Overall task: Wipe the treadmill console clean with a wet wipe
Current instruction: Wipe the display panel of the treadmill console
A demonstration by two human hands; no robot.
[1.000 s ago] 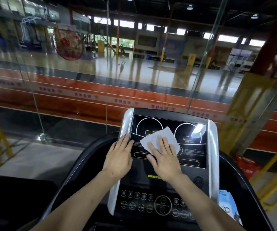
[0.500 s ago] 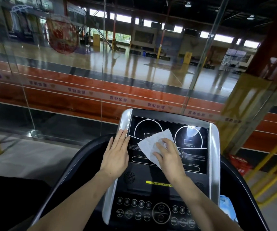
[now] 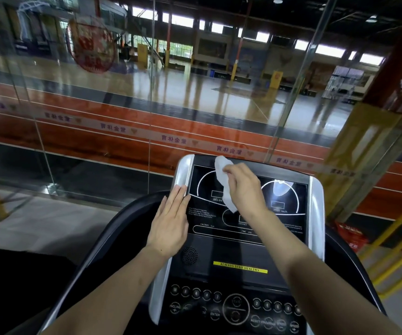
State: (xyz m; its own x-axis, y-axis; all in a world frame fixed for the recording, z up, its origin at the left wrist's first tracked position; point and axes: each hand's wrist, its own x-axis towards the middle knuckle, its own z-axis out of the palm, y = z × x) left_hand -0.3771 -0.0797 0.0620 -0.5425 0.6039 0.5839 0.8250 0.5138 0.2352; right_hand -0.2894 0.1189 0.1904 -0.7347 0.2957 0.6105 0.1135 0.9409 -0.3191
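Note:
The treadmill console [image 3: 289,228] stands in front of me, a black display panel with white dial outlines between two silver side rails. My right hand [image 3: 244,189] is closed on a crumpled white wet wipe [image 3: 224,182], held over the upper middle of the display with the wipe hanging down from the fingers. My left hand [image 3: 171,221] lies flat, fingers together, on the left silver rail and the display's left edge. Round buttons [image 3: 235,308] fill the lower panel, under a yellow label strip [image 3: 240,267].
A glass wall [image 3: 146,105] rises just beyond the console, with a sports hall behind it. Black curved handrails [image 3: 113,238] flank the console. Yellow railings [image 3: 393,240] and a red crate [image 3: 350,235] stand at the right, another yellow frame at the far left.
My right hand has gone from pressing the wipe flat on the display's centre to bunching it up and lifting it toward the top edge. The left hand has stayed on the left rail.

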